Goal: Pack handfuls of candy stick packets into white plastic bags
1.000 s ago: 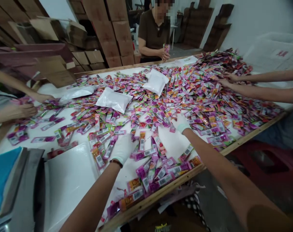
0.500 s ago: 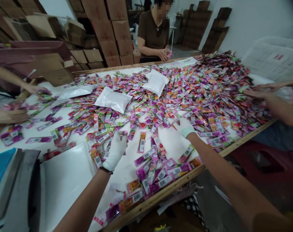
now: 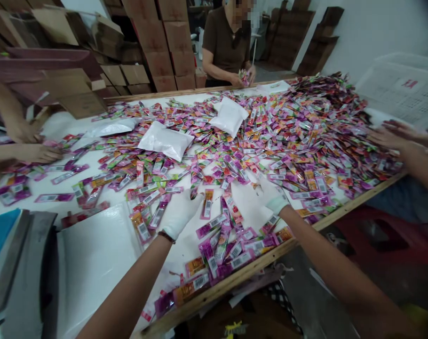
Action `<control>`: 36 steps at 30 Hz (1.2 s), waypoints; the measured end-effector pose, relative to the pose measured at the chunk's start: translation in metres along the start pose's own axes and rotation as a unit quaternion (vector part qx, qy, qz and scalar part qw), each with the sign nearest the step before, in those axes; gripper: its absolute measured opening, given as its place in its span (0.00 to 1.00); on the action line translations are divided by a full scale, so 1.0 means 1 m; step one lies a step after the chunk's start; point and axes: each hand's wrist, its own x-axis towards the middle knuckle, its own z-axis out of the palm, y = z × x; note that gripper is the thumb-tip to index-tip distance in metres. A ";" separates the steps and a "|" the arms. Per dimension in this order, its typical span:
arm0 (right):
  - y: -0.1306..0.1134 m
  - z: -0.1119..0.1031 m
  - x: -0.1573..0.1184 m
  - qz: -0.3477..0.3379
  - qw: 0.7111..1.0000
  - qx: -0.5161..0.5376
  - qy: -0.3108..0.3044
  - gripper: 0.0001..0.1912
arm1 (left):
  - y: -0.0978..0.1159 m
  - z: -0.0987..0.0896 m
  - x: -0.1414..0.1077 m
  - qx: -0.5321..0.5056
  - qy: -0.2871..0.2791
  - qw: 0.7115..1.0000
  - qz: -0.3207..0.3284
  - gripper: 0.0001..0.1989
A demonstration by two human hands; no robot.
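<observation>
My left hand (image 3: 181, 213), in a white glove, is over the near part of the table. Its thumb and fingers are apart, close to a purple stick packet (image 3: 194, 189), and nothing shows in its grip. To the right my right hand (image 3: 271, 194), also gloved, reaches to the near edge of the packet pile (image 3: 288, 136). Its fingers look stretched out and spread, beside a pink packet (image 3: 253, 167). Between both hands lie an orange and purple packet (image 3: 207, 203) and a pink and red packet (image 3: 233, 207).
White sealed pouches (image 3: 166, 141) lie on the pile. A white-topped device (image 3: 97, 254) stands at the near left. The wooden table edge (image 3: 228, 287) runs in front. Co-workers' hands are at the left (image 3: 41, 153), right (image 3: 393, 136) and far side (image 3: 244, 77).
My left hand has moved right and a little toward me, its closed fingers now apart. My right hand has shifted slightly. The co-workers' hands have moved, and the view has tilted slightly.
</observation>
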 end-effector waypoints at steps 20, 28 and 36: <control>-0.037 0.009 -0.032 -0.031 0.993 0.099 -0.053 0.10 | 0.025 -0.004 -0.045 -0.041 -0.127 0.983 0.127 0.16; -0.061 0.035 -0.044 -0.062 0.989 0.068 -0.116 0.11 | 0.027 0.018 -0.046 0.083 -0.110 0.979 0.153 0.10; -0.008 -0.024 -0.042 -0.137 0.982 0.063 -0.116 0.14 | 0.049 0.003 -0.024 -0.102 -0.115 0.988 0.013 0.07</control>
